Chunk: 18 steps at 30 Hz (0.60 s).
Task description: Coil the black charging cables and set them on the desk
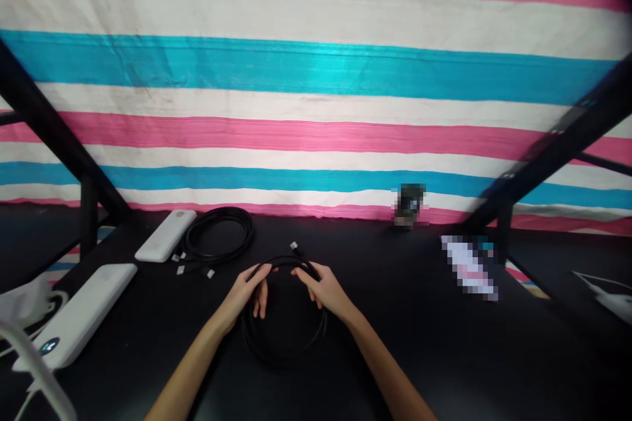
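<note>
A black cable (323,325) is looped into a round coil over the dark table. My left hand (253,286) grips the coil's upper left side, thumb on top and fingers curled beneath. On the upper right side, my right hand (320,286) is closed around the same coil. One light-coloured cable plug (295,247) sticks out just beyond the coil, between the two hands. The lower part of the loop hangs or rests near the table; against the black surface I cannot tell which.
Another coiled black cable (253,227) lies at the back left beside a white power bank (165,237). A larger white power bank (79,316) with a lit display is nearer. Two blurred items, a dark one (409,205) and a pale one (469,266), are at the right. Black frame bars flank the table.
</note>
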Motion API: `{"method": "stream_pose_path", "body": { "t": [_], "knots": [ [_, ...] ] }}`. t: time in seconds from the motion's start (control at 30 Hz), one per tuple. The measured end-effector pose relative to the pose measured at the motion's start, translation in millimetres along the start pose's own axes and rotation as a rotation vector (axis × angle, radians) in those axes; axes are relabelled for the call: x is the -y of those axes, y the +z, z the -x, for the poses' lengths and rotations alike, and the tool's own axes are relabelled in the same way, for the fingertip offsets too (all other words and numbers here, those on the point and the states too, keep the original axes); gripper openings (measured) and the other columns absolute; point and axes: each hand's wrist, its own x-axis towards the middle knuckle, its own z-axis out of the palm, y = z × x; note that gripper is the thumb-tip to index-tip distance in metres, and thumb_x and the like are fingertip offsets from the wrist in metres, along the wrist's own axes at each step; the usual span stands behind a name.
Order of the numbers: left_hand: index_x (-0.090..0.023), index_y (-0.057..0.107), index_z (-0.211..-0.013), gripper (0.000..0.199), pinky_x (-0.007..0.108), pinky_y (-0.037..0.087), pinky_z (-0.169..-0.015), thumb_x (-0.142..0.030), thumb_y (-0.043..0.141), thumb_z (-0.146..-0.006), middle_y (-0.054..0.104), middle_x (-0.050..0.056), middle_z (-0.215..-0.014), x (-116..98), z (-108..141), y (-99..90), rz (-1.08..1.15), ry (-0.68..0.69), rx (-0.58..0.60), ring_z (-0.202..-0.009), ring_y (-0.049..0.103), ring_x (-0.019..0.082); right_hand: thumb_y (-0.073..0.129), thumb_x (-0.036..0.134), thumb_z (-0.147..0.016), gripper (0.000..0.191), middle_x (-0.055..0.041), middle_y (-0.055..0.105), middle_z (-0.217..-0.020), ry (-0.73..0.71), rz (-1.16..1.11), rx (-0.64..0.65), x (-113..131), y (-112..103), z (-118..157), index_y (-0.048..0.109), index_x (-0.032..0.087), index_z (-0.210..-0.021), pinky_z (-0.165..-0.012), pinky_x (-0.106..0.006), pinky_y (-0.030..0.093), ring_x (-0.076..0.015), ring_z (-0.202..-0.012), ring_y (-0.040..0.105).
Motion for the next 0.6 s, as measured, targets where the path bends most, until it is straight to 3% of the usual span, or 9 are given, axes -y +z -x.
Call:
{"method": "stream_pose_path", "body": {
  "t": [0.13, 0.23, 0.33, 0.47, 0.6],
  "knots": [
    [-0.013, 0.055, -0.098, 0.057, 0.020, 0.029, -0.031, -0.065, 0.049, -0.073, 0.033, -0.008, -0.031, 5.5, -2.1, -3.6, -0.222, 0.019, -0.046, -0.029, 0.044, 0.016, 0.053, 0.048, -0.081, 0.034, 0.0049, 0.052, -0.046, -0.046, 0.118, -0.056, -1.4, 3.9, 2.4, 0.066, 0.017, -0.087, -0.035, -0.017, 0.034, -0.0076, -0.033, 0.044],
    [-0.017, 0.056, -0.079, 0.052, 0.021, 0.032, -0.038, -0.065, 0.036, -0.079, 0.041, -0.003, -0.035, 14.2, -5.9, -8.3, -0.501, 0.106, -0.130, -0.033, 0.046, 0.016, 0.057, 0.048, -0.079, 0.029, 0.0042, 0.059, -0.048, -0.050, 0.272, -0.134, -2.0, 4.6, 4.3, 0.065, 0.021, -0.084, -0.042, -0.018, 0.037, -0.0083, -0.035, 0.049],
    [-0.019, 0.056, -0.070, 0.046, 0.022, 0.036, -0.050, -0.060, 0.039, -0.081, 0.049, -0.001, -0.042, 20.6, -6.2, -12.2, -0.656, 0.181, -0.234, -0.042, 0.050, 0.015, 0.062, 0.048, -0.076, 0.026, 0.0041, 0.062, -0.051, -0.048, 0.405, -0.189, -4.1, 5.9, 5.0, 0.064, 0.022, -0.080, -0.049, -0.019, 0.038, -0.0103, -0.041, 0.054],
    [-0.023, 0.060, -0.087, 0.026, 0.025, 0.037, -0.063, -0.046, 0.056, -0.077, 0.065, 0.004, -0.070, 26.7, 4.1, -8.6, -0.766, 0.194, -0.353, -0.065, 0.060, 0.021, 0.055, 0.046, -0.080, 0.027, 0.0019, 0.065, -0.055, -0.072, 0.505, -0.236, -9.2, 9.3, 8.9, 0.064, 0.022, -0.074, -0.056, -0.021, 0.037, -0.0146, -0.057, 0.062],
    [-0.024, 0.058, -0.099, 0.026, 0.032, 0.040, -0.074, -0.037, 0.054, -0.077, 0.066, 0.010, -0.088, 33.0, 30.0, 5.4, -0.827, 0.157, -0.409, -0.086, 0.061, 0.028, 0.057, 0.047, -0.078, 0.026, 0.0000, 0.069, -0.065, -0.095, 0.622, -0.295, -11.7, 11.4, 31.0, 0.066, 0.023, -0.074, -0.061, -0.023, 0.037, -0.0186, -0.072, 0.065]
  ]
}}
